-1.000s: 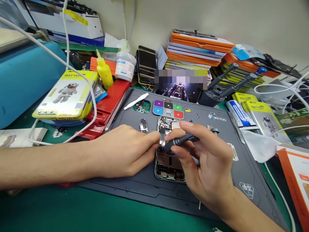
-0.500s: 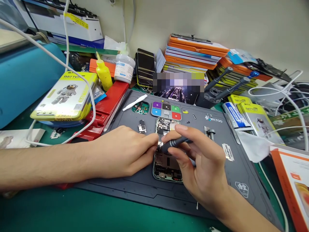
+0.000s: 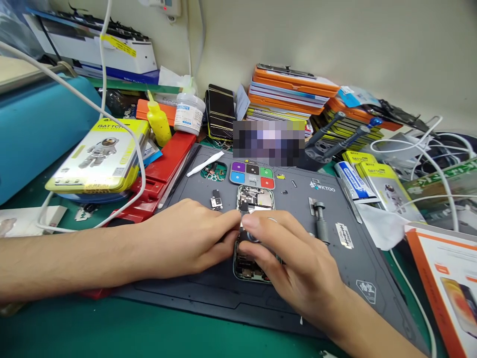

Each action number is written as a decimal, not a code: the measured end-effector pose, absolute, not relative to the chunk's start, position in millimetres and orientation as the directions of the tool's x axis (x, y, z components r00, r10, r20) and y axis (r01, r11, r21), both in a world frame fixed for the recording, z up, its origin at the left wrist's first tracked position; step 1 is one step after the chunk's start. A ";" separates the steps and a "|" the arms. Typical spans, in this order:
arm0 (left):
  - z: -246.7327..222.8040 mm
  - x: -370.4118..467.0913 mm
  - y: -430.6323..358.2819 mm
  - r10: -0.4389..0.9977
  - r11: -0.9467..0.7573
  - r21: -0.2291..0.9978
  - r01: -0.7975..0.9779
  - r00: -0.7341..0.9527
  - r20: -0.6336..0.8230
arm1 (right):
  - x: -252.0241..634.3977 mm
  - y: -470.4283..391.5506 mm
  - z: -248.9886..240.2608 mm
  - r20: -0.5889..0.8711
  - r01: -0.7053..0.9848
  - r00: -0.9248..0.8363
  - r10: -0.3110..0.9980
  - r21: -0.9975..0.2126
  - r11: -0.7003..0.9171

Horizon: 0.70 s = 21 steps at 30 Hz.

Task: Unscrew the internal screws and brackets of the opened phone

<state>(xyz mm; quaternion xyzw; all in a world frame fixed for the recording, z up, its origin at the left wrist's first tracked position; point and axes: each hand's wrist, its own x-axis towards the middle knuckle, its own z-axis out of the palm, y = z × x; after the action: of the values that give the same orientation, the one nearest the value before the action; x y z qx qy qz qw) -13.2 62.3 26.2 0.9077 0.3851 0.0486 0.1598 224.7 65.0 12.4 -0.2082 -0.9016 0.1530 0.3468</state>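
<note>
Gripped dark screwdriver-like tool [image 3: 252,236] with right hand [image 3: 298,253] above opened phone [image 3: 257,199] on gray mat [image 3: 179,297], pinched left hand [image 3: 194,233] narrow beside it, contents indiscernible, apparently turning a fastener and next needing steady pressure.

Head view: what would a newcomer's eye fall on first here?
Probably the left hand and right hand, close together over an opened phone on the dark mat, the right holding a dark tool. Next, the panel of coloured squares just past the phone's top end, then the big blue object at the left edge.
</note>
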 end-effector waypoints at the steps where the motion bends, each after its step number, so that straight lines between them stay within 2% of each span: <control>1: 25.7 -13.5 62.2 0.714 -0.651 0.331 0.683 0.699 -0.038 | 225.5 64.5 12.4 0.559 0.265 -0.681 0.474 -0.416 0.870; 8: 25.7 -13.6 62.2 0.710 -0.680 0.279 0.678 0.704 0.019 | 223.3 64.6 15.6 0.590 0.217 -0.654 0.473 -0.453 0.865; 12: 26.6 -12.6 62.1 0.718 -0.669 0.292 0.684 0.696 0.014 | 223.9 64.2 16.1 0.588 0.222 -0.647 0.486 -0.465 0.857; 21: 26.9 -13.3 61.0 0.722 -0.674 0.239 0.699 0.692 0.012 | 226.2 63.5 15.9 0.576 0.195 -0.638 0.510 -0.520 0.831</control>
<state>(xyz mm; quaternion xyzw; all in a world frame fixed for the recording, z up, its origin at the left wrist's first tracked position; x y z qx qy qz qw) -13.3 61.0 26.9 0.9134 0.3887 0.0529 0.1085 226.2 63.5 15.9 -0.2002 -0.8804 0.2102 0.3751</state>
